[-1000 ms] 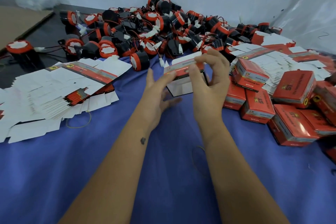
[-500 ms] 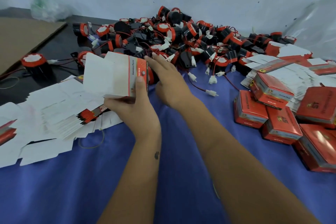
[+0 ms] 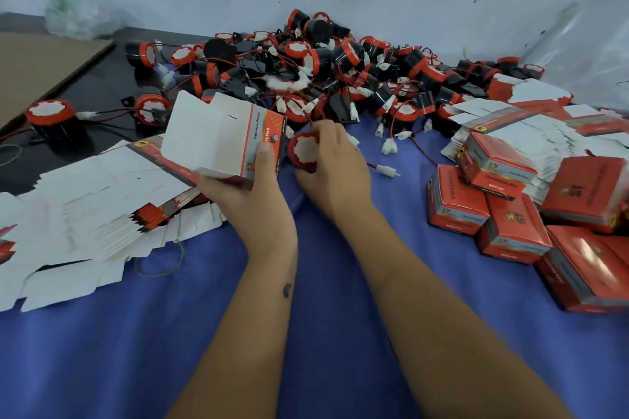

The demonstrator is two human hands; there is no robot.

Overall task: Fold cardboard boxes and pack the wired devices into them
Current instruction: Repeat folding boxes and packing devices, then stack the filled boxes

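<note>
My left hand (image 3: 253,194) grips a partly folded red and white cardboard box (image 3: 221,139) with its white flaps open, held above the blue cloth. Just right of it, my right hand (image 3: 332,163) grips a round black device with a red rim and white face (image 3: 304,151); its red wire trails to a white plug (image 3: 388,170). Behind both hands lies a large pile of the same wired devices (image 3: 340,71).
Flat unfolded boxes (image 3: 95,204) are stacked at the left, more (image 3: 544,126) at the right. Several closed red boxes (image 3: 510,214) lie heaped at the right. A brown cardboard sheet (image 3: 37,68) and a plastic bag (image 3: 78,13) sit far left. Blue cloth (image 3: 136,333) covers the table.
My left hand carried the box left and tipped its open flaps up. My right hand reached to the pile and pulled one device back beside the box.
</note>
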